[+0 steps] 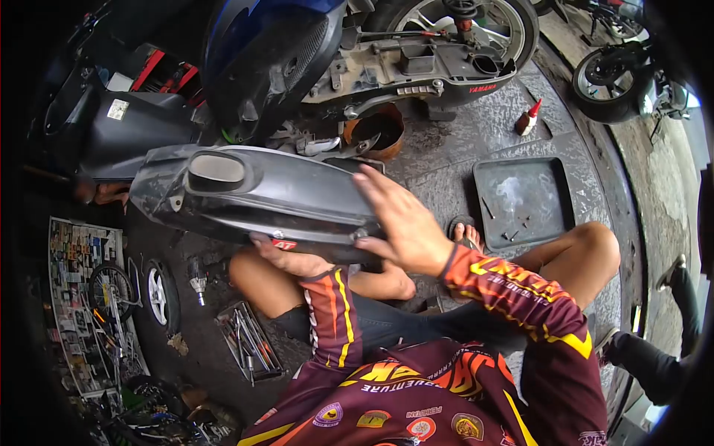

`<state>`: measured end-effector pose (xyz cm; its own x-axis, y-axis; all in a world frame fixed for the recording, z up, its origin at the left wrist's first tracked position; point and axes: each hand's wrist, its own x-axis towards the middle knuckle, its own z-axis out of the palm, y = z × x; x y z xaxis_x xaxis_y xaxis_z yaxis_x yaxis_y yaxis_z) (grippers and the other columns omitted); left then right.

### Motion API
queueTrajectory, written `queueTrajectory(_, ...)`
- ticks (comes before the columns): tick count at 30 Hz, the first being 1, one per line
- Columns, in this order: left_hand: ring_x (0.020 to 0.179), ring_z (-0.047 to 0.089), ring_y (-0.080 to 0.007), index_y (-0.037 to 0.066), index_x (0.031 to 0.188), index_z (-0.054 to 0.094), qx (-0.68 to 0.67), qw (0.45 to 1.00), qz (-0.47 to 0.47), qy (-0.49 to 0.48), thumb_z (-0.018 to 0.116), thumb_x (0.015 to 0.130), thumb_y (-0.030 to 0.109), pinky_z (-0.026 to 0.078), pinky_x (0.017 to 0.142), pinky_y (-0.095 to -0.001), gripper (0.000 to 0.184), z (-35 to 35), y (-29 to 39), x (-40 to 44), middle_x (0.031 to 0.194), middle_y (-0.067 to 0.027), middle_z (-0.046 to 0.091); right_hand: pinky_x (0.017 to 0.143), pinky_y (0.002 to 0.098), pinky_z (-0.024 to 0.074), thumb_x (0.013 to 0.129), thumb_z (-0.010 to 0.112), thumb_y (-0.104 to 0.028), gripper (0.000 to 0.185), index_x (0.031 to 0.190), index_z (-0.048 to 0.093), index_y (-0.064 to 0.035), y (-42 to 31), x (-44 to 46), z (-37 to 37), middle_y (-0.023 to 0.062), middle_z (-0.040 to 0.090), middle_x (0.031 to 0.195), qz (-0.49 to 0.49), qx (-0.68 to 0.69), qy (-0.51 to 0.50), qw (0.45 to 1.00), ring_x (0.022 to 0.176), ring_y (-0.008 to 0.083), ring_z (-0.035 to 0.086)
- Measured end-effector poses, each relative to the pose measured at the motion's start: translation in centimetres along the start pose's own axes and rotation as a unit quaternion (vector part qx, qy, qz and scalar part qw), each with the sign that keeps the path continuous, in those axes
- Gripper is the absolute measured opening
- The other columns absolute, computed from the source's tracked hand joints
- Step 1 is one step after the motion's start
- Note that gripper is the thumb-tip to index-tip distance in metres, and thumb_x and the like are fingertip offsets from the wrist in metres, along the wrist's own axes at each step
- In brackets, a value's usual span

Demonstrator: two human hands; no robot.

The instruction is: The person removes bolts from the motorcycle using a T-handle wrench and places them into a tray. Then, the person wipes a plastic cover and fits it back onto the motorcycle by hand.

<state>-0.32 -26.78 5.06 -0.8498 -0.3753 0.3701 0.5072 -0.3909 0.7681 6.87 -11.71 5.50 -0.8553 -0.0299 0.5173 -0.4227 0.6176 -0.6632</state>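
A long black plastic scooter engine cover (290, 186) with a red "AT" label is held up in front of me, above my crossed legs. My left hand (286, 259) grips its lower edge beside the label, and most of those fingers are hidden under the cover. My right hand (405, 227) wraps its right end, with the thumb on the near side and the fingers over the top, slightly blurred. Behind the cover stands a scooter with its transmission case (416, 67) exposed and marked "YAMAHA".
A grey tray (487, 223) with screws lies to the right, below a red-capped bottle (529, 119). A rusty bowl (390, 130) sits under the scooter. Sockets and wrenches fill a tool tray (249, 342) at left, near a wheel (158, 293). Another person's leg (647, 364) is at right.
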Motion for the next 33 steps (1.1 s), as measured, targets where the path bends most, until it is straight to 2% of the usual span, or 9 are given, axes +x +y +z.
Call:
queueTrajectory(4,0.127,0.040,-0.0292,0.003,0.135,0.042,0.049,0.988,0.019,0.145,0.038,0.092,0.056,0.034,0.105,-0.0473,0.069,2.4,2.2,0.5,0.140,-0.0182,0.039,0.110,0.0471,0.0247,0.081,0.063,-0.042,0.078,0.139,0.033,0.0006,7.1,-5.7,0.8,0.0251,0.036,0.141,0.267,-0.146,-0.196,0.932,0.131,0.0407,0.035)
queueTrajectory(6,0.131,0.035,-0.0290,0.004,0.138,0.039,0.043,0.993,0.019,0.110,0.031,0.094,0.057,0.030,0.109,-0.0470,0.070,3.8,2.8,-0.5,0.144,-0.0183,0.033,0.111,0.0479,0.0225,0.081,0.062,-0.043,0.078,0.139,0.034,0.0007,2.3,-1.3,-0.7,0.0262,0.033,0.143,0.104,-0.003,0.142,0.984,0.135,0.0404,0.030)
queueTrajectory(9,0.135,0.029,-0.0287,0.004,0.141,0.034,0.199,0.965,0.137,0.105,0.027,0.095,0.058,0.024,0.112,-0.0468,0.071,1.1,-0.7,-2.0,0.148,-0.0180,0.028,0.112,0.0482,0.0203,0.079,0.064,-0.036,0.077,0.141,0.033,-0.0011,-3.9,2.9,0.8,0.0224,0.031,0.146,0.014,-0.008,0.136,0.991,0.138,0.0358,0.026)
queueTrajectory(11,0.135,0.030,-0.0286,0.002,0.141,0.035,0.058,0.987,-0.050,0.144,0.033,0.094,0.055,0.023,0.112,-0.0456,0.070,5.7,4.1,-1.3,0.147,-0.0165,0.031,0.114,0.0471,0.0143,0.080,0.060,-0.037,0.078,0.142,0.030,0.0002,-3.2,2.0,2.0,0.0180,0.031,0.148,0.007,-0.057,0.093,0.994,0.138,0.0324,0.027)
queueTrajectory(16,0.125,0.043,-0.0287,0.004,0.136,0.042,-0.136,0.981,0.015,0.135,0.043,0.091,0.054,0.035,0.105,-0.0449,0.068,4.3,6.6,1.8,0.141,-0.0150,0.039,0.111,0.0468,0.0243,0.093,0.046,-0.024,0.047,0.133,0.044,0.0020,8.0,-8.8,2.9,0.0281,0.035,0.141,0.294,0.008,0.217,0.931,0.134,0.0401,0.032)
queueTrajectory(20,0.131,0.037,-0.0314,0.003,0.142,0.032,-0.018,0.982,0.079,0.168,0.037,0.093,0.057,0.032,0.108,-0.0480,0.073,2.8,4.4,-0.4,0.146,-0.0179,0.031,0.111,0.0425,0.0244,0.092,0.050,-0.033,0.058,0.136,0.040,0.0030,-2.2,-0.7,-5.0,0.0261,0.032,0.144,0.067,0.084,0.204,0.973,0.136,0.0399,0.029)
queueTrajectory(21,0.132,0.035,-0.0328,0.003,0.143,0.030,0.181,0.928,0.312,0.097,0.034,0.094,0.056,0.030,0.109,-0.0488,0.072,1.5,2.2,-1.0,0.147,-0.0203,0.028,0.111,0.0423,0.0248,0.090,0.052,-0.034,0.061,0.137,0.039,0.0027,-4.0,0.6,-5.6,0.0255,0.031,0.145,0.017,0.060,0.167,0.984,0.137,0.0396,0.028)
queueTrajectory(28,0.125,0.042,-0.0351,0.001,0.137,0.035,-0.044,0.997,0.025,0.050,0.045,0.090,0.054,0.039,0.101,-0.0498,0.072,1.1,0.0,-4.7,0.140,-0.0208,0.036,0.106,0.0430,0.0334,0.081,0.061,-0.053,0.090,0.142,0.026,0.0026,0.9,-3.2,-5.6,0.0264,0.036,0.140,0.242,0.012,-0.199,0.950,0.129,0.0400,0.038)
queueTrajectory(33,0.124,0.042,-0.0314,0.001,0.138,0.033,-0.162,0.974,-0.141,-0.069,0.049,0.088,0.053,0.037,0.102,-0.0456,0.074,6.8,0.4,-5.3,0.137,-0.0186,0.038,0.111,0.0408,0.0251,0.063,0.079,-0.052,0.118,0.146,0.014,0.0027,-3.1,0.7,-11.6,0.0242,0.025,0.148,-0.002,0.006,-0.060,0.998,0.137,0.0368,0.027)
